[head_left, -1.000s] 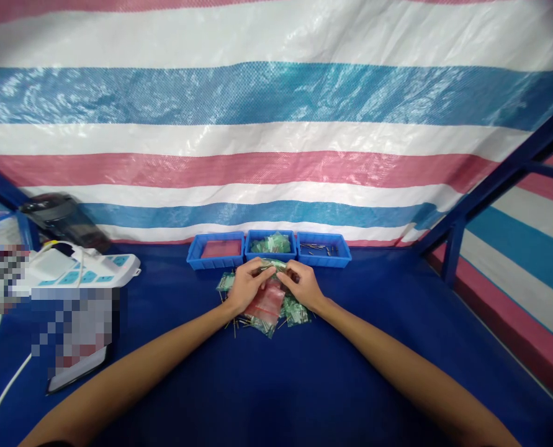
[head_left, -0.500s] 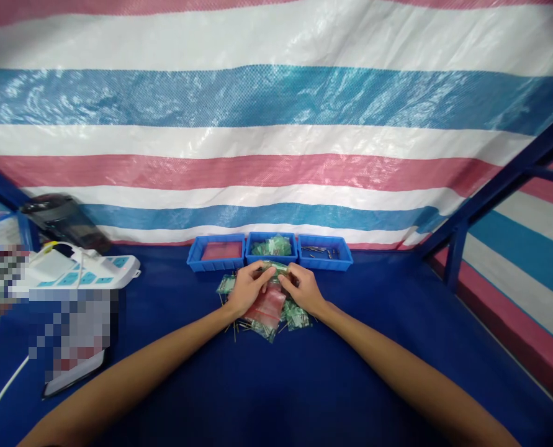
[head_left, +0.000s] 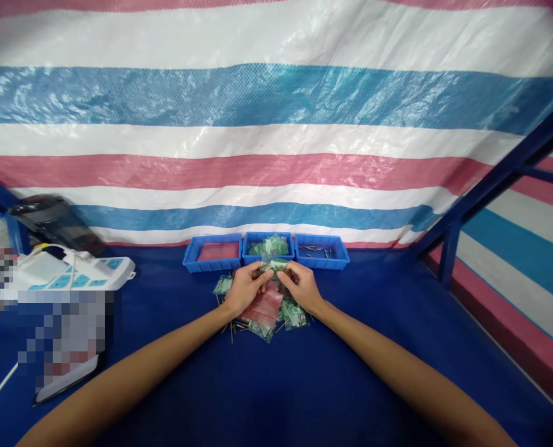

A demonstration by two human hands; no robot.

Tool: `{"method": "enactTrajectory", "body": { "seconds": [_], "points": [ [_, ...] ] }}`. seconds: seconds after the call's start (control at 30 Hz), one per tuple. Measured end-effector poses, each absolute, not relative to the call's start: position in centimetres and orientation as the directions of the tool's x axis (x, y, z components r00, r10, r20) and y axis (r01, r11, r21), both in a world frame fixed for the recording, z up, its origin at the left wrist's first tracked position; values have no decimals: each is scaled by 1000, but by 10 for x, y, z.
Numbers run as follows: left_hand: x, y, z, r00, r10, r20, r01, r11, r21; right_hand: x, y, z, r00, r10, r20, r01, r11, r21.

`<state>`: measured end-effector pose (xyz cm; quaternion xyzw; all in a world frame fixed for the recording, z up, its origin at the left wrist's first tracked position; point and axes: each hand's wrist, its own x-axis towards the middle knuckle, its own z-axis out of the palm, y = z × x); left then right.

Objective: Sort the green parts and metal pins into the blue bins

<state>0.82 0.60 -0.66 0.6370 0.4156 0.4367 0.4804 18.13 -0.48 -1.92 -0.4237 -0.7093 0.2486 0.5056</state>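
Observation:
Both hands pinch a small clear greenish plastic bag (head_left: 275, 263) over the middle of the blue table. My left hand (head_left: 248, 287) has its thumb and fingers closed on the bag's left side. On the right side, my right hand (head_left: 303, 287) grips it the same way. Beneath and between the hands lies a pile with a red plastic bag (head_left: 265, 305), greenish bags (head_left: 295, 315) and loose thin metal pieces (head_left: 233, 329). Another small greenish bag (head_left: 223, 284) rests left of my left hand.
Behind the hands stand three blue trays: left with red bags (head_left: 218, 251), middle with greenish bags (head_left: 270, 246), right with metal pieces (head_left: 316, 251). At left are a power strip (head_left: 94, 276), a dark bottle (head_left: 59, 223) and a blurred phone-like object (head_left: 69, 379). Frame bars stand right.
The bag between my hands is tilted up slightly and shows more above the fingertips. The whole view has shifted a little, with the table items slightly further left.

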Motion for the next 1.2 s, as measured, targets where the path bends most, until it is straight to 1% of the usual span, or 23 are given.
{"method": "enactTrajectory", "body": {
  "seconds": [0.23,0.4,0.57,0.8,0.9,1.0,1.2],
  "points": [
    [8,4,-5,290,942,169,92,-203,975,181,-5,-18,-111,847,520,346,523,-779],
    [8,4,-7,244,954,176,102,-206,973,180,-6,-17,-102,845,525,353,524,-775],
    [7,4,-8,218,957,191,126,-222,967,180,-7,-18,-106,857,505,323,510,-797],
    [7,1,1,259,941,216,167,-264,950,180,-7,-17,-34,846,531,354,507,-786],
    [6,1,1,265,934,241,190,-295,936,180,-7,-18,-34,852,523,357,499,-789],
    [5,3,-2,266,936,229,200,-286,937,180,-7,-20,-36,854,519,369,494,-787],
    [6,5,-6,263,937,228,182,-280,943,179,-5,-27,-37,872,487,308,474,-825]
  ]
}}
